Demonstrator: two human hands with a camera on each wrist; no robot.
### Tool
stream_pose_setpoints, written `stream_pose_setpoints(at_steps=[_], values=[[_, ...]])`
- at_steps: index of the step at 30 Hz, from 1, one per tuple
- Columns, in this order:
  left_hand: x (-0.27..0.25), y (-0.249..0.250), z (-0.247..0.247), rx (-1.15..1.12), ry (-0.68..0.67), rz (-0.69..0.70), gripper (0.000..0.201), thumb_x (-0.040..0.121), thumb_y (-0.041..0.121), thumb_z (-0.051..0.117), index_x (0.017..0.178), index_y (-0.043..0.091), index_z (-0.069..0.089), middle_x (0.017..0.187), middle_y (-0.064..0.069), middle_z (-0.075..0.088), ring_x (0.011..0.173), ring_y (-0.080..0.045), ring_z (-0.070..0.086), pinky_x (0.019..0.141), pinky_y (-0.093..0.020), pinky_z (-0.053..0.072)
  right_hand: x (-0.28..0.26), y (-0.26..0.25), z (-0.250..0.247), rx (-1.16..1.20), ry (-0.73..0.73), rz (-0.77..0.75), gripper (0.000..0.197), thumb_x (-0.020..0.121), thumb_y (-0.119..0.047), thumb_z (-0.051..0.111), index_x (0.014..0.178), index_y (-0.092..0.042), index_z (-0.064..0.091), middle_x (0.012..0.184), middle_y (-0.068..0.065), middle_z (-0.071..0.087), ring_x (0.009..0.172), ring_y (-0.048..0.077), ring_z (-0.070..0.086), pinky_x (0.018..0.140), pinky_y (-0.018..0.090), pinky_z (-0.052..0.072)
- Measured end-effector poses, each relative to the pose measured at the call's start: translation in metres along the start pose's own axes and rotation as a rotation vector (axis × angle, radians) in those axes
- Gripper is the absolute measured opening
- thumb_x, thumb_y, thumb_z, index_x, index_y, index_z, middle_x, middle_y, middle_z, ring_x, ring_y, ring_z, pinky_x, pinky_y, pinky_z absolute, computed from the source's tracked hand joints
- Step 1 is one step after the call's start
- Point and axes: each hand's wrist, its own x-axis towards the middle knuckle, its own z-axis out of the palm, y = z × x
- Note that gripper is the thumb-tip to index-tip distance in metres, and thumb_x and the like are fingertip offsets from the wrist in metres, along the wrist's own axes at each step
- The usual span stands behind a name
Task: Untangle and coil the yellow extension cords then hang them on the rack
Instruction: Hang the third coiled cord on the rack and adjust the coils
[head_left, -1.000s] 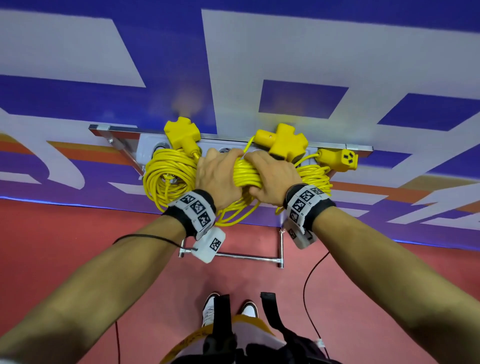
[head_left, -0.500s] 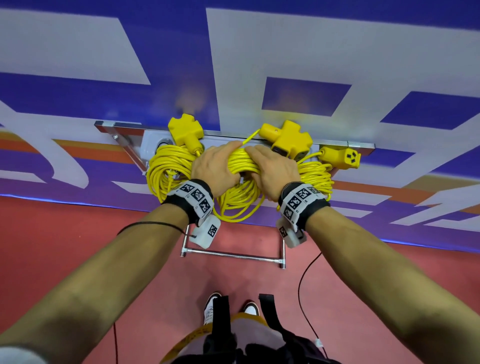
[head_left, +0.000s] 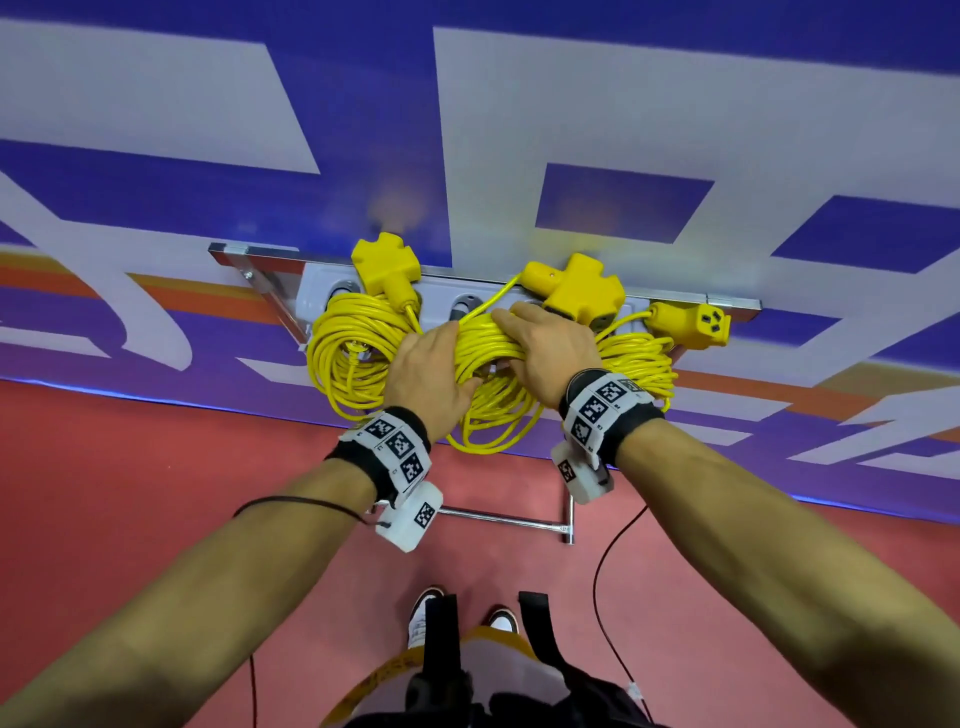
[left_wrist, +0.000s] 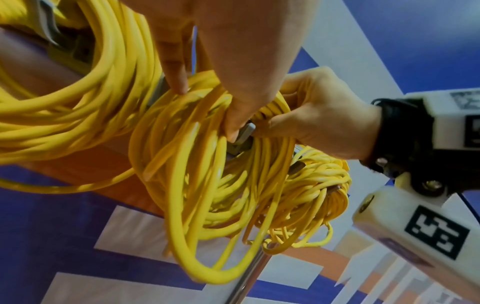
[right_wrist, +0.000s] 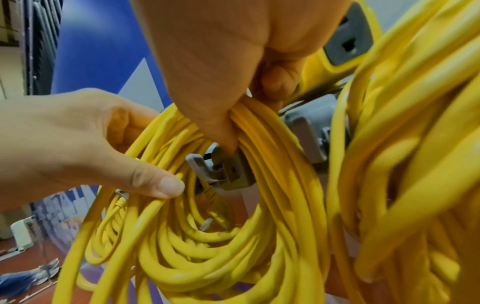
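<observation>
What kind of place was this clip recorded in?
Probably a staged indoor demo or training area, not a home: a wall-mounted metal rack on a printed blue-and-white banner wall, above a bare red floor. Both hands grip yellow cords.

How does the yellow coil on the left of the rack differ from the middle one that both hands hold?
The left yellow cord coil hangs free, untouched; the middle yellow cord coil is gripped by the left hand and right hand. Both sit on the grey rack.
</observation>
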Motion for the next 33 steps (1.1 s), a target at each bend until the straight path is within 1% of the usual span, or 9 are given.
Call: stream_pose_setpoints(at_steps=[6, 9, 12, 15, 17, 21, 24, 28, 33], values=[[-0.01, 0.014, 0.006, 0.081, -0.094, -0.007, 0.078, 0.084, 0.033, 0.07, 0.147, 0.003, 0.035, 0.127, -0.02, 0.059, 0.114, -0.037, 0.051, 0.093, -0.043, 0.045, -0.002, -0.002, -0.005, -0.058, 0.0, -0.03, 0.053, 0.087, -0.04, 0.066, 0.134, -0.025, 0.05, 0.12, 0.0, 0.057, 0.108, 0.029, 0.059, 0.057, 0.032, 0.033], [-0.012, 0.015, 0.009, 0.067, -0.152, -0.009, 0.08, 0.083, 0.023, 0.06, 0.152, -0.001, 0.026, 0.149, -0.022, 0.043, 0.127, -0.038, 0.045, 0.106, -0.043, 0.039, -0.002, -0.004, 0.002, -0.061, 0.029, -0.032, 0.05, 0.087, -0.03, 0.065, 0.135, -0.023, 0.05, 0.124, 0.001, 0.056, 0.109, 0.03, 0.057, 0.056, 0.033, 0.034], [-0.011, 0.008, 0.011, 0.093, -0.193, 0.007, 0.078, 0.086, 0.009, 0.056, 0.154, -0.001, 0.02, 0.156, -0.018, 0.031, 0.135, -0.037, 0.038, 0.112, -0.04, 0.032, -0.002, -0.006, 0.005, -0.008, 0.043, -0.085, 0.052, 0.087, -0.017, 0.061, 0.138, -0.019, 0.052, 0.133, 0.007, 0.055, 0.109, 0.035, 0.06, 0.06, 0.04, 0.047], [-0.004, 0.01, 0.007, 0.143, -0.197, -0.024, 0.065, 0.087, 0.008, 0.059, 0.147, 0.005, 0.034, 0.137, -0.013, 0.042, 0.123, -0.033, 0.046, 0.087, -0.039, 0.046, 0.003, -0.001, 0.003, 0.035, -0.023, -0.102, 0.064, 0.082, -0.019, 0.069, 0.143, -0.021, 0.049, 0.142, 0.004, 0.049, 0.116, 0.034, 0.057, 0.078, 0.044, 0.054], [0.006, 0.013, -0.002, 0.283, -0.193, -0.005, 0.049, 0.087, 0.015, 0.061, 0.133, 0.011, 0.048, 0.124, -0.008, 0.047, 0.119, -0.03, 0.046, 0.072, -0.036, 0.045, 0.006, 0.003, 0.001, 0.095, -0.049, -0.104, 0.071, 0.077, -0.023, 0.075, 0.143, -0.021, 0.05, 0.143, 0.002, 0.049, 0.121, 0.031, 0.055, 0.088, 0.043, 0.053], [0.021, 0.008, -0.012, 0.309, -0.26, -0.036, 0.039, 0.087, 0.026, 0.071, 0.123, 0.019, 0.058, 0.119, -0.007, 0.054, 0.11, -0.033, 0.059, 0.074, -0.04, 0.049, 0.002, 0.01, 0.0, 0.154, -0.06, -0.158, 0.079, 0.074, -0.04, 0.078, 0.143, -0.016, 0.05, 0.145, 0.008, 0.048, 0.126, 0.03, 0.052, 0.101, 0.043, 0.048], [0.028, -0.001, -0.01, 0.186, -0.275, -0.085, 0.055, 0.08, 0.033, 0.08, 0.13, 0.022, 0.059, 0.121, -0.006, 0.059, 0.108, -0.035, 0.062, 0.083, -0.043, 0.052, 0.004, 0.015, 0.001, 0.201, -0.069, -0.168, 0.074, 0.078, -0.04, 0.078, 0.143, -0.016, 0.051, 0.146, 0.01, 0.048, 0.13, 0.031, 0.05, 0.107, 0.042, 0.042], [0.023, -0.011, -0.006, 0.108, -0.245, 0.04, 0.065, 0.079, 0.036, 0.079, 0.136, 0.018, 0.054, 0.121, -0.009, 0.056, 0.106, -0.036, 0.061, 0.082, -0.046, 0.053, 0.007, 0.012, 0.003, 0.242, -0.053, -0.115, 0.066, 0.082, -0.038, 0.076, 0.141, -0.021, 0.053, 0.145, 0.006, 0.05, 0.13, 0.03, 0.05, 0.105, 0.043, 0.043], [0.013, -0.014, 0.0, 0.062, -0.123, 0.137, 0.052, 0.086, 0.039, 0.069, 0.133, 0.018, 0.06, 0.124, -0.004, 0.056, 0.087, -0.034, 0.066, 0.067, -0.046, 0.055, -0.001, 0.012, 0.012, 0.288, 0.063, -0.189, 0.056, 0.084, -0.034, 0.073, 0.135, -0.014, 0.06, 0.139, 0.013, 0.057, 0.121, 0.037, 0.058, 0.09, 0.053, 0.053]])
